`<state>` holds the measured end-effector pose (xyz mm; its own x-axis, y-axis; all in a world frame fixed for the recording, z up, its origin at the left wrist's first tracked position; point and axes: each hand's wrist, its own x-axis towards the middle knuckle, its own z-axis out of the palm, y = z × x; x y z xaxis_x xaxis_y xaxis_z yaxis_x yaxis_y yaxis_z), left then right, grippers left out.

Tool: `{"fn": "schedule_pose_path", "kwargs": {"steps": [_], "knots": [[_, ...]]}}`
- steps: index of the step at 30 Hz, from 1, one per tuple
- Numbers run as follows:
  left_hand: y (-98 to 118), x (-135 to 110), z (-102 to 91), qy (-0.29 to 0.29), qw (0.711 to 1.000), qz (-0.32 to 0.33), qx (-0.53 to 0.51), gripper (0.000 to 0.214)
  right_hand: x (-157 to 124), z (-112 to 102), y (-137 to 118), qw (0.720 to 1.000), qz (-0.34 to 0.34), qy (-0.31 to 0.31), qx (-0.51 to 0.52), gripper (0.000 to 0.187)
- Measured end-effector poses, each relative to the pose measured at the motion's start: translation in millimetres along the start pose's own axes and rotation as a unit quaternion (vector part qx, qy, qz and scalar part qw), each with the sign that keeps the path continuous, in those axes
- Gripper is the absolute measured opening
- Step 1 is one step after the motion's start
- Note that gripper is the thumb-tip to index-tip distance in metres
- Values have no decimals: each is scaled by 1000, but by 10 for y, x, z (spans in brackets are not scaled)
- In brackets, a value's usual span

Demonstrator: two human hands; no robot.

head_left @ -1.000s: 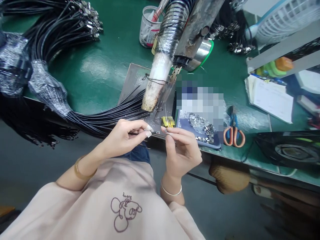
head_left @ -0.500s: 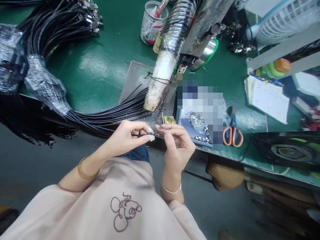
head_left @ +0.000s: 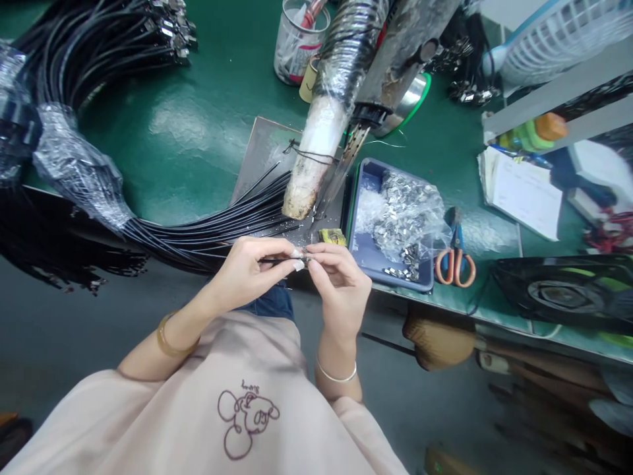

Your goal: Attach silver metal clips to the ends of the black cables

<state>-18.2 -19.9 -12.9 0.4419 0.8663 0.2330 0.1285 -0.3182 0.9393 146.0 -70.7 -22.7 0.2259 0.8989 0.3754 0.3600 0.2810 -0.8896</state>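
Observation:
My left hand pinches the end of a thin black cable at the bench's front edge. My right hand meets it fingertip to fingertip, pinching a small metal clip at the cable's tip. The cable comes from a bundle of black cables that fans across a grey metal plate. To the right of my hands sits a blue tray holding a clear bag of small metal clips.
A wrapped soldering head hangs over the plate. Orange-handled scissors lie right of the tray. Plastic-wrapped cable bundles fill the left. A clear cup, papers, a black fan and a yellow block lie around.
My right hand has moved left until its fingertips touch the left hand's at the cable end. The view shifted slightly and the blue tray now shows fully.

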Motion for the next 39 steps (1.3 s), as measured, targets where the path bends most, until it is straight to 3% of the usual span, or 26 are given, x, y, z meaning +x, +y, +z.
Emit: {"fn": "schedule_pose_path", "kwargs": {"steps": [2, 4, 7, 11, 14, 16, 17, 21, 26, 33, 39], "knots": [[-29, -12, 29, 3, 994, 66, 87, 16, 3, -32, -11, 998, -38, -5, -58, 13], [-58, -30, 78, 14, 970, 128, 205, 25, 9, -65, -38, 986, -84, -6, -141, 15], [-91, -60, 146, 32, 933, 167, 317, 29, 20, -84, -71, 977, -105, -1, -184, 16], [-91, -82, 144, 37, 970, 159, 178, 24, 28, -40, -41, 999, -15, -17, -32, 13], [-54, -76, 90, 30, 999, 38, 19, 16, 23, 7, 12, 1000, 15, -14, 19, 10], [-28, -63, 61, 34, 996, -45, -65, 6, 16, 24, 36, 1000, 15, 25, -2, 8], [-18, -54, 53, 36, 992, -75, -99, 11, 12, 27, 40, 999, 10, 51, -17, 8], [-1, 1, 62, 38, 972, -146, -180, 15, -9, 16, 11, 990, -63, 110, -64, 15], [24, 95, 79, 52, 971, -131, -194, 8, -20, 47, 10, 959, -224, 81, -156, 22], [49, 173, 74, 49, 971, -138, -190, 10, 24, 74, 84, 991, -88, 75, -74, 4], [39, 175, 100, 72, 972, -137, -175, 13, 43, 59, 80, 971, -182, 72, -139, 15]]}}
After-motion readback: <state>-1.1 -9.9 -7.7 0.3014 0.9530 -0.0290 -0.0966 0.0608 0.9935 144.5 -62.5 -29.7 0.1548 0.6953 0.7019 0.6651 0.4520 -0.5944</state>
